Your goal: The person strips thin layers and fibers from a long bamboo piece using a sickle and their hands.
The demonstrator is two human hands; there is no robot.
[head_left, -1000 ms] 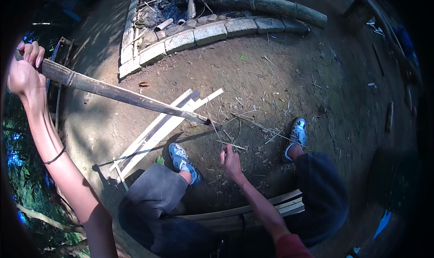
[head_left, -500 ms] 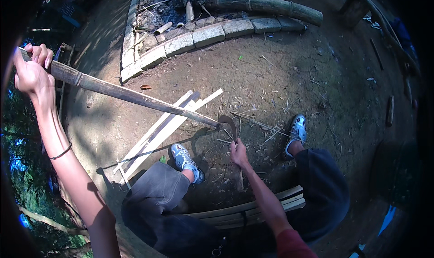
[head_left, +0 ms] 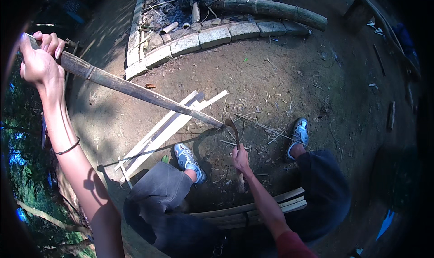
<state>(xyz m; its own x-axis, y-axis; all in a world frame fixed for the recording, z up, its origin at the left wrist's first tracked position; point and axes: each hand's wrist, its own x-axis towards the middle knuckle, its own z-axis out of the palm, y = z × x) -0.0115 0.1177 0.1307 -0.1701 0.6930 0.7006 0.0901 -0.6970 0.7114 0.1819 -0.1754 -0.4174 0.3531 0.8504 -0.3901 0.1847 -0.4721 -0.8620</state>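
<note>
My left hand (head_left: 43, 61) is raised at the far left and closed round the upper end of a long bamboo strip (head_left: 122, 87). The strip slants down to the right, over the ground in front of me. At its low end is the curved dark blade of a sickle (head_left: 233, 128), touching or just beside the tip; I cannot tell which. My right hand (head_left: 240, 157) grips the sickle's wooden handle, which runs on below the fist between my feet. Under the strip, several split bamboo slats (head_left: 158, 133) lie on the dirt near my left shoe (head_left: 189, 161).
A low brick border (head_left: 214, 38) rings a bed of ash (head_left: 199, 0) at the back, with a thick bamboo pole (head_left: 271, 9) lying across it. Thin sticks (head_left: 262, 125) lie near my right shoe (head_left: 299, 133). Below my right forearm are bundled bamboo pieces (head_left: 289, 200).
The view has shifted slightly. My left hand still holds the strip up. The sickle's blade has turned a little at the strip's low end, and my right hand keeps its grip.
</note>
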